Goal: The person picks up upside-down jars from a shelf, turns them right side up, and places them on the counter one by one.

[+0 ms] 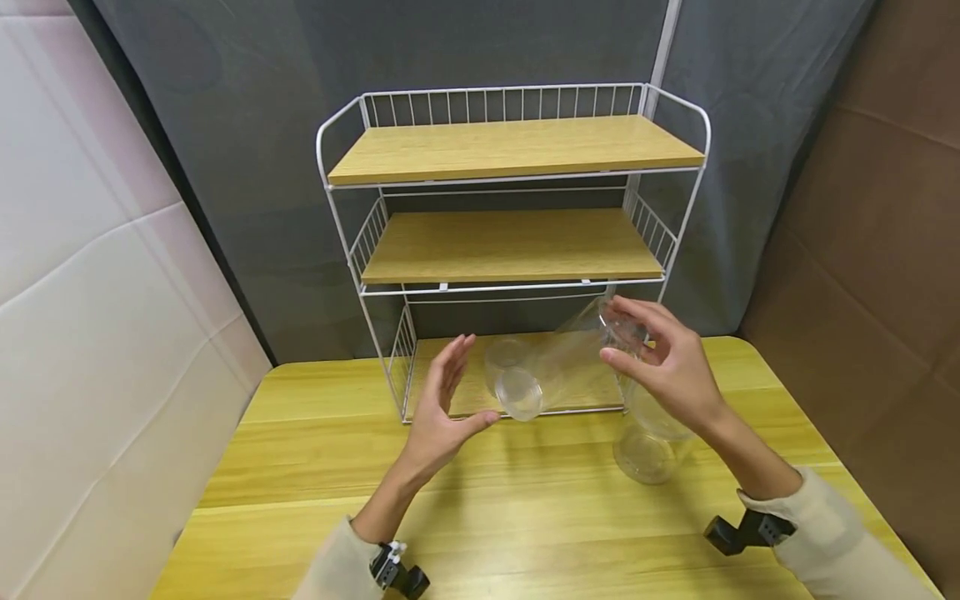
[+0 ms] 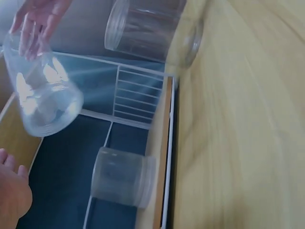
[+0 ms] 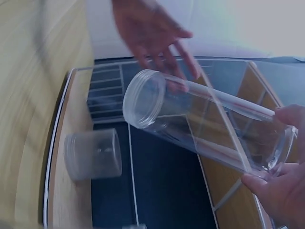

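Observation:
My right hand grips one end of a tall clear plastic jar, fingers and thumb spread around it. The jar hangs tilted in front of the lower shelf, its other end pointing down and left toward my left hand. That hand has its fingers extended and thumb apart, just left of the jar's end; the left wrist view shows a gap between them. A shorter clear jar stands on the bottom shelf, behind the held one. Another clear jar is upright on the table, partly covered by my right hand and wrist.
A white wire rack with three wooden shelves stands at the table's back; its top shelf and middle shelf lie above my hands. Wire side guards flank the bottom level. Dark, white and brown fabric walls surround the wooden table.

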Demonstrator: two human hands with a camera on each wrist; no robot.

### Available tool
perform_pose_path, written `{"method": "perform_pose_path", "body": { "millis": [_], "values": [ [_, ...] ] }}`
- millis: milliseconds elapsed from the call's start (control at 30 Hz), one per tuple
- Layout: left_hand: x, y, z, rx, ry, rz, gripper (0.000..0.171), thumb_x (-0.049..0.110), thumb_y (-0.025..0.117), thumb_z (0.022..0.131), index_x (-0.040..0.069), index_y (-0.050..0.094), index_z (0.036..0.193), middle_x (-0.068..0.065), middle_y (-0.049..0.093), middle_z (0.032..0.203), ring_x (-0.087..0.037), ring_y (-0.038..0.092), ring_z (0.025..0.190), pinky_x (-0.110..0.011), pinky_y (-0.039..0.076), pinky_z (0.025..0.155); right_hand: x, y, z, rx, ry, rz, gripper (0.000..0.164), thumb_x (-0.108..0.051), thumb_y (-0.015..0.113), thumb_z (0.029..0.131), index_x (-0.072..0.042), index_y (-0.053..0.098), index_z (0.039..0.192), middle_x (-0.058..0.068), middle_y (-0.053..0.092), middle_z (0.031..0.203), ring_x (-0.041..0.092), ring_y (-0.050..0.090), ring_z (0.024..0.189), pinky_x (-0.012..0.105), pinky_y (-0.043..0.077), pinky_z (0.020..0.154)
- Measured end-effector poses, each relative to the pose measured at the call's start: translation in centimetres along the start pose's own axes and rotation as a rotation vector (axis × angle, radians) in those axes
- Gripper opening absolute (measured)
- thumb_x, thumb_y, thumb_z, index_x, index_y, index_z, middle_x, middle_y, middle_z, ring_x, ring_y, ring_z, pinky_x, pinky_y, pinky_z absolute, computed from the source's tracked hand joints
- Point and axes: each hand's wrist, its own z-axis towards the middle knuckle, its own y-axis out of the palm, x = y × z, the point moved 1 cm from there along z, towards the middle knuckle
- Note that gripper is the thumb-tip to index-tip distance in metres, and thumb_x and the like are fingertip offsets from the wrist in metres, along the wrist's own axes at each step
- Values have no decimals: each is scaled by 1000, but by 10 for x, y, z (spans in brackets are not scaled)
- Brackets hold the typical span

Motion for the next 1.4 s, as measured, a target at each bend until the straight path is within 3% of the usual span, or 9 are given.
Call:
{"method": "perform_pose_path", "body": {
  "millis": [233,400,567,733,933,1133,1300,1400],
  "values": [
    [-9,11,-2,20,-33,-85,113,44,91,82,5,26,165,-14,33,170,-37,28,158,-33,27,129,1,7,-7,106,59,200,57,17,66,91,14,52,147,5,62,141,12,61,129,19,57,95],
    [-12,19,-4,27,-67,-178,112,40,93,81,9,26,166,-15,33,170,-33,31,157,-30,30,127,4,14,-10,164,128,406,55,16,58,97,19,43,150,8,67,140,13,65,128,24,55,102],
    [-14,26,-3,65,-47,-286,112,30,95,80,-1,26,163,-22,36,166,-24,41,152,-34,33,126,10,23,-15,203,209,580,55,8,55,103,18,36,153,16,61,139,18,65,128,29,52,107],
    [-12,28,-3,109,-13,-376,105,16,93,82,-11,26,158,-18,49,157,-24,49,146,-36,38,123,19,32,-21,212,282,628,54,2,55,106,16,36,154,8,66,134,16,67,124,28,53,106],
    [-1,21,1,139,41,-431,96,16,93,82,-8,33,153,-14,53,151,-25,52,143,-42,38,123,30,38,-27,113,289,582,51,-5,51,110,18,35,153,7,65,139,15,66,128,37,51,109],
    [13,12,9,142,138,-414,90,14,92,84,-7,37,152,-19,53,151,-29,52,144,-46,41,121,34,41,-30,22,301,537,53,-3,50,110,20,32,154,11,56,147,24,63,133,39,53,108],
    [24,3,14,170,131,-359,89,22,92,84,-1,40,152,-17,56,150,-29,54,141,-41,45,119,31,32,-29,-67,251,334,56,-2,56,107,14,36,157,22,49,154,17,62,134,33,54,106],
    [30,-4,15,178,91,-312,87,17,92,83,2,42,152,-15,57,150,-29,54,139,-35,49,115,27,21,-27,-83,183,171,57,-1,61,104,9,40,157,22,50,156,13,61,135,26,54,104]
  ]
}}
